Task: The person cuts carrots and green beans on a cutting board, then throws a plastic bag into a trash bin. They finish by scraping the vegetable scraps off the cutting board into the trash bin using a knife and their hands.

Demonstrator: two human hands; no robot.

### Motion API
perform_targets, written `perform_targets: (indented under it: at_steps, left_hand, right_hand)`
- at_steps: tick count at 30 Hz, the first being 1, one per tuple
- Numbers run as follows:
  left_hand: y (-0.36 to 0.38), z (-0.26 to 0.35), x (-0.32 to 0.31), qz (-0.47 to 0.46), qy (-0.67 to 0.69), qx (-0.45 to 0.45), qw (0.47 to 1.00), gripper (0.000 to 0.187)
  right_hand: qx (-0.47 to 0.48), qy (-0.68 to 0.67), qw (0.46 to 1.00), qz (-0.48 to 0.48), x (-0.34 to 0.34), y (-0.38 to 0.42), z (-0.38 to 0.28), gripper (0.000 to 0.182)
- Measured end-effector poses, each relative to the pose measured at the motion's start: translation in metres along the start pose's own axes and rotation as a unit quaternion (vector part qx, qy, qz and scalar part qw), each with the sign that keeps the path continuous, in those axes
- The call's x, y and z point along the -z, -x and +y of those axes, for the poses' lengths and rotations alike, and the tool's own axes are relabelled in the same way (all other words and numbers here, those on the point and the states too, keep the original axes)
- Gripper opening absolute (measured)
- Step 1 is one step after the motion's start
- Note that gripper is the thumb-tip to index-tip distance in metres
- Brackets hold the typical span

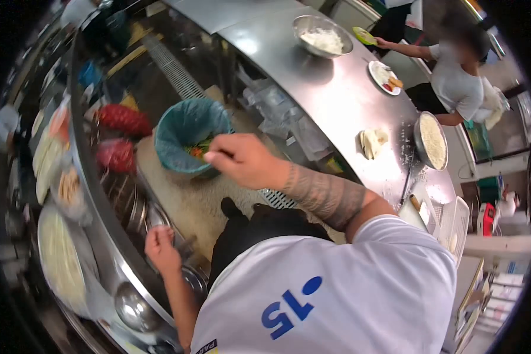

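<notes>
My right hand, on the tattooed arm, is held over the near right rim of a bin with a teal liner. Its fingers are curled in and nothing shows in them. Green and orange scraps lie inside the bin, just beyond the thumb. Lower left, my left hand is closed beside the inner edge of the left steel counter, with no object visible in it. A steel bowl sits on that counter below this hand.
Red mesh sacks stand left of the bin. The right steel table holds a bowl of white food, a plate and a bowl of pale crumbs. A person stands behind it, holding a yellow-green dish.
</notes>
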State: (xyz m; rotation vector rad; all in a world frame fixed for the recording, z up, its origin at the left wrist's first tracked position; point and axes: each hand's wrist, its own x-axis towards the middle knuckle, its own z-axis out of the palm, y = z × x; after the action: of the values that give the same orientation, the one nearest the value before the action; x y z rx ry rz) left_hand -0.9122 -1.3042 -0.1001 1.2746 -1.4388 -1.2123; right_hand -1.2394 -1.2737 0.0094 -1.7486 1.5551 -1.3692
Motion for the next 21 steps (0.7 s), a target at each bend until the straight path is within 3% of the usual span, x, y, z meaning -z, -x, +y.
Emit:
perform_targets:
  at_steps: [2, 7, 13, 18, 21]
  left_hand:
    - [-0.058, 0.026, 0.003, 0.007, 0.0, 0.021, 1.0, 0.019]
    - [-0.179, 0.069, 0.009, 0.004, -0.012, -0.054, 0.998, 0.021]
    - [-0.293, 0.073, -0.012, -0.015, -0.002, -0.089, 0.996, 0.019]
    - [-0.414, 0.076, -0.051, -0.036, -0.048, -0.073, 0.996, 0.019]
    - [-0.501, 0.077, -0.082, -0.03, -0.032, -0.102, 0.994, 0.019]
  right_hand:
    - [0.009, -0.024, 1.0, 0.01, -0.004, -0.048, 0.006, 0.022]
    - [-0.021, -0.077, 0.997, 0.017, -0.007, -0.148, 0.035, 0.021]
    - [0.01, -0.041, 0.998, 0.042, -0.008, -0.244, 0.089, 0.02]
    - [-0.034, -0.002, 0.998, 0.051, -0.006, -0.321, 0.162, 0.018]
    - [-0.119, -0.034, 0.991, 0.056, -0.002, -0.366, 0.219, 0.019]
